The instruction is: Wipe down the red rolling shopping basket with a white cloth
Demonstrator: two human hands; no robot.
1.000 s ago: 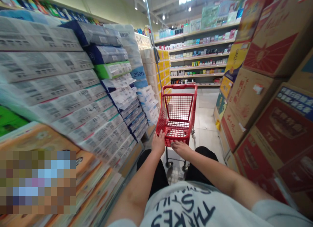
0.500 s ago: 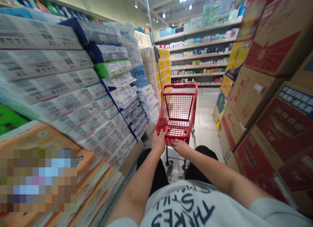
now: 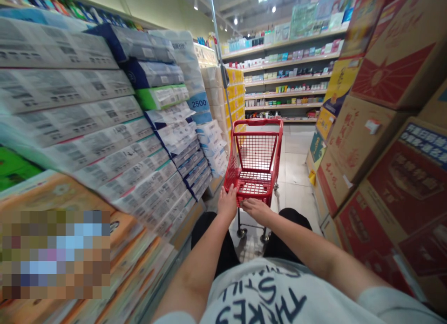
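- The work in hand is wheeling a red shopping cart [image 3: 231, 169] down a shop aisle; it stands just below the centre of the frame, right in front of the person's legs.
- The left hand [image 3: 227, 202] lies on the cart's near left corner, fingers curled over the rim.
- The right hand [image 3: 256, 207] sits just beside it on the near edge, palm down, fingers folded over the bar. Both hands are narrow and hold the cart, nothing else.
- The mesh basket looks bare inside, as far as the view shows.
- Judged from the layout, a push onward calls for an even grip from both hands and a straight line, since the gap is tight: stacked tissue packs [image 3: 115, 142] crowd the left of the frame and cardboard boxes [image 3: 380, 77] lean in on the right.
- The cart's left side runs near the lower packs, so a slight bias to the right would probably keep it from scraping them.
- The floor [image 3: 296, 179] is pale tile, and it shows past the cart in mid-frame.
- At upper centre, long wall shelves [image 3: 286, 63] carry small bottles and cartons under bright ceiling lights.
- A thin metal pole [image 3: 217, 40] rises at upper centre, beside the tissue stacks.
- A grey printed T-shirt [image 3: 279, 293] fills the bottom edge.
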